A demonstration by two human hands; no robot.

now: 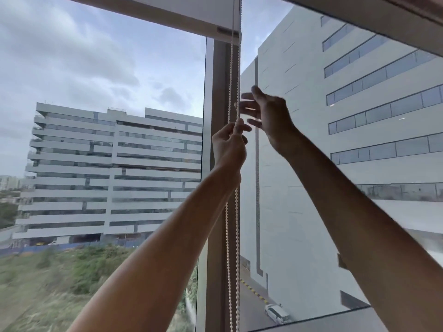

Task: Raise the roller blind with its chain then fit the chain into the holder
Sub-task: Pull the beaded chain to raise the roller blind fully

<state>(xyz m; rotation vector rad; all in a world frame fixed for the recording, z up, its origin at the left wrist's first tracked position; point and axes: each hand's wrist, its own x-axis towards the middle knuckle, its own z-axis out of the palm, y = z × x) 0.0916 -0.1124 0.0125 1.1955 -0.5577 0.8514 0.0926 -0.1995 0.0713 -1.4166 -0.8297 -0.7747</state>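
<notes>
Only the head view to go on here, so we'll just walk through it. We're looking up at a big window with a brown vertical metal window post (219,164) running down the middle. The light grey roller blind (191,15) sits high up, its bottom bar near the top of the glass, so most of the pane on that side is uncovered.

The white beaded plastic chain (230,75) hangs down in front of the post as two strands, running from the blind's end all the way to the bottom edge of the view.

Our left hand (229,146) is raised against the post with the fingers curled, pinching the chain between thumb and fingertips at about mid-height. Below the wrist the two strands drop away side by side.

Our right hand (268,116) is up just to the right of the chain, slightly higher than the left. Its fingers are spread and point left toward the strands. They're a bit blurred, and we can't tell whether the tips actually touch the beads.

Outside we can see a pale multi-storey office block (112,173), a tall white building wall (299,140) and a small white car (276,313) down on the road. We can't make out a chain holder anywhere.
</notes>
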